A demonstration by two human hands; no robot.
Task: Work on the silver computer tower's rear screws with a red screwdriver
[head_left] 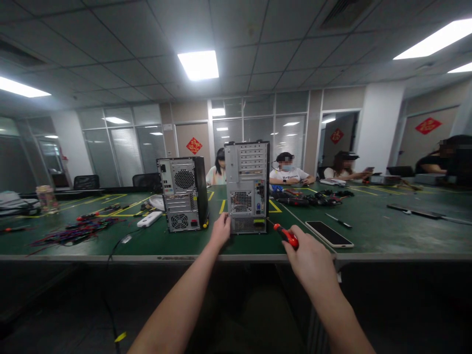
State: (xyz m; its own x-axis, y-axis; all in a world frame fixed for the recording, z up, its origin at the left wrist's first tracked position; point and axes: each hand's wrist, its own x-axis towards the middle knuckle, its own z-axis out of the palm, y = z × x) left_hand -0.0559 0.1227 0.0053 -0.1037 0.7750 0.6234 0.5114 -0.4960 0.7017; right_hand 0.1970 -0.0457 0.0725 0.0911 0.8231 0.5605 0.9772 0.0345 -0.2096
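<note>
The left hand (221, 229) reaches forward and rests against the lower left corner of the silver computer case (247, 187), fingers curled onto its edge — touching it, not wrapped around anything. The case stands upright on the green worktop (368, 236), its rear panel with slots, ports and a fan grille facing the camera, at about twelve o'clock from the hands.

The right hand (308, 255) is closed around the red handle of a screwdriver (285, 234); the handle and its black collar stick out of the fist toward ten o'clock, pointing at the lower right corner of the silver case, close to it but not touching.

Just beside the silver case, at nine o'clock from it, stands a black computer case (182, 194), also upright with its back toward the camera. A white power strip (149, 219) lies at its lower left, and further out at nine o'clock a tangle of coloured wires (77, 231) is spread over the worktop. A black cable (118, 244) runs over the near edge and hangs down.

At three o'clock from the right hand a smartphone (329, 234) lies flat, screen up, near the worktop's front edge. Beyond it, at one o'clock, a heap of dark tools and cables (313, 199) lies in the middle of the worktop.

On the far side several people sit — one in a white T-shirt (287, 174) directly behind the silver case.
</note>
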